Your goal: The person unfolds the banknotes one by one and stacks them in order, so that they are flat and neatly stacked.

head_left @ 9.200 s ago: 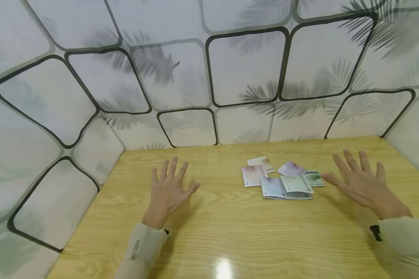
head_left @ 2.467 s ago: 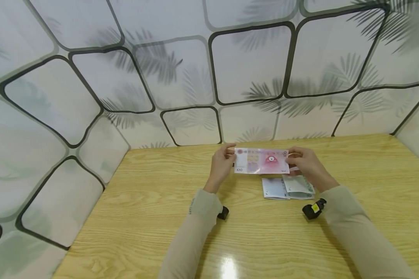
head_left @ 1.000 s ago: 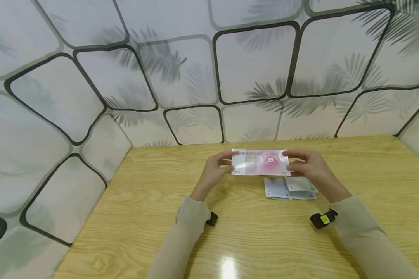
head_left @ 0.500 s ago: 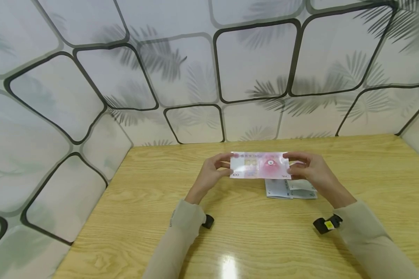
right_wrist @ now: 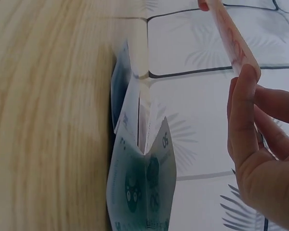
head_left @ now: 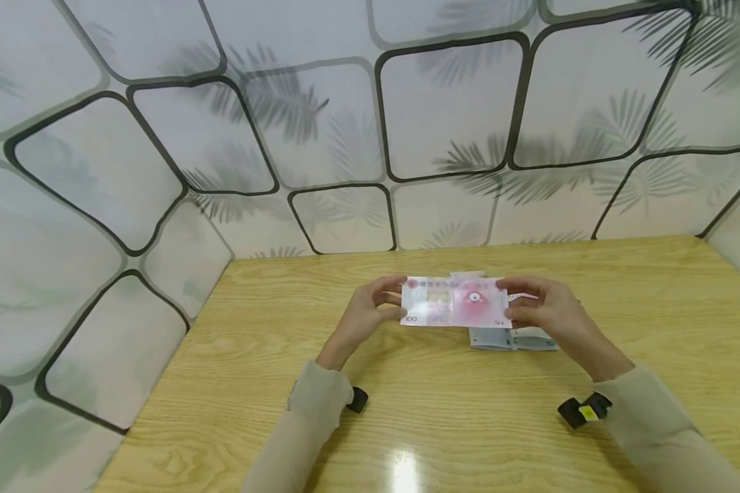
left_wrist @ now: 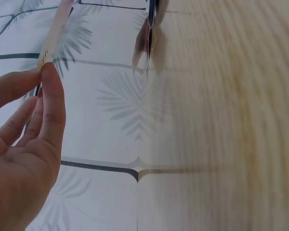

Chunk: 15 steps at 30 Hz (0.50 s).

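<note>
A pink 100 banknote (head_left: pixel 428 302) with a one-eyed cartoon figure is stretched flat between both hands above the table. At its left end, my left hand (head_left: pixel 365 313) pinches it between thumb and fingers; the left wrist view shows the note's edge (left_wrist: pixel 54 41) in that grip. My right hand (head_left: pixel 551 311) pinches the opposite end in the same way. Beneath and behind the note, folded banknotes (head_left: pixel 490 339) lie on the table, partly hidden. The right wrist view shows a green folded 50 note (right_wrist: pixel 130 187) close to the right hand, with a bluish folded note (right_wrist: pixel 119 89) beyond it.
The wooden table (head_left: pixel 271 411) meets a patterned wall (head_left: pixel 444 116) at its back edge, and another wall (head_left: pixel 68 274) rises on the left. A pale note corner (head_left: pixel 467 274) shows behind the held note. Each wrist carries a small black camera (head_left: pixel 582 411).
Both hands, spread and empty 9 seconds ago, now hold the pink banknote, which was folded on the table then. Over the last second the note has moved slightly toward me and left.
</note>
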Motion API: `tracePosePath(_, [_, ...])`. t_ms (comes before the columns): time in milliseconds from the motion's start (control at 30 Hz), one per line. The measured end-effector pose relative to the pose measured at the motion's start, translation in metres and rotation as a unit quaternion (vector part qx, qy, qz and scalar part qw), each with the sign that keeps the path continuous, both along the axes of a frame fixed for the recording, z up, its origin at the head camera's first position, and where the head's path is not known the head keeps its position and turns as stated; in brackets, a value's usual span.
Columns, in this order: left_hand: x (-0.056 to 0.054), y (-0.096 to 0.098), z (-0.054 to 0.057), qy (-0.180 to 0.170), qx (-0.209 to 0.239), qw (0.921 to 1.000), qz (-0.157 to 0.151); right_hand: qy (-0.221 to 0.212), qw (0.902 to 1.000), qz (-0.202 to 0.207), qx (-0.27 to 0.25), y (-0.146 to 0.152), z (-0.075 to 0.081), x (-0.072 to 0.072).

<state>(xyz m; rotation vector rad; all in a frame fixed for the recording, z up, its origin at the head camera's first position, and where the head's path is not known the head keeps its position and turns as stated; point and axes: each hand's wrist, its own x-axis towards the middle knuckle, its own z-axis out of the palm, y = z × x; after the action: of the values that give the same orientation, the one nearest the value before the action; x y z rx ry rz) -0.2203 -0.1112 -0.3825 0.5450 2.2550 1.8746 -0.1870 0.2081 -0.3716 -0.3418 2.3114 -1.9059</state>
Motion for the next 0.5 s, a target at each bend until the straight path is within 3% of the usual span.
tracePosePath(500, [0.015, -0.013, 0.002, -0.006, -0.018, 0.9995, -0.027, 0.019, 0.9984, 0.053, -0.003, -0.001, -0.001, 0.013])
